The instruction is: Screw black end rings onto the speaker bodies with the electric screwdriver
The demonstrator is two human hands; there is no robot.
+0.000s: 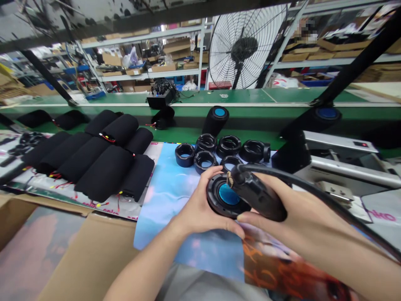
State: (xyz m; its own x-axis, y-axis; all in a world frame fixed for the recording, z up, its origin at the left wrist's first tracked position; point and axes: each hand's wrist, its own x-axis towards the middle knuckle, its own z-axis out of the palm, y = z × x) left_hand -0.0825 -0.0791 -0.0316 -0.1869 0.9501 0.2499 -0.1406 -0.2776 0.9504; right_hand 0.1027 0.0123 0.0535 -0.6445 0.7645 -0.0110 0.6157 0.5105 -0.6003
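Note:
My left hand [202,209] is wrapped around the side of a round black housing [216,205] with a shiny blue disc [228,194] in its middle. My right hand [291,205] grips a black corded hand tool [263,196] over the housing's right side, with the thumb near the housing's lower edge. The tool's tip and its exact kind are hidden. From its top a thick black cable [316,190] runs off to the right. Just beyond my hands, several black rings [206,143] stand on a blue printed mat [163,196].
Several black fabric-covered cylinders [105,171] with coloured wire connectors lie at left. A cardboard box [90,255] is at lower left. On the right is a silver metal device [341,161]. Behind runs a green conveyor [184,129] carrying a blue-ended cylinder [216,119]; a large fan [244,50] stands beyond.

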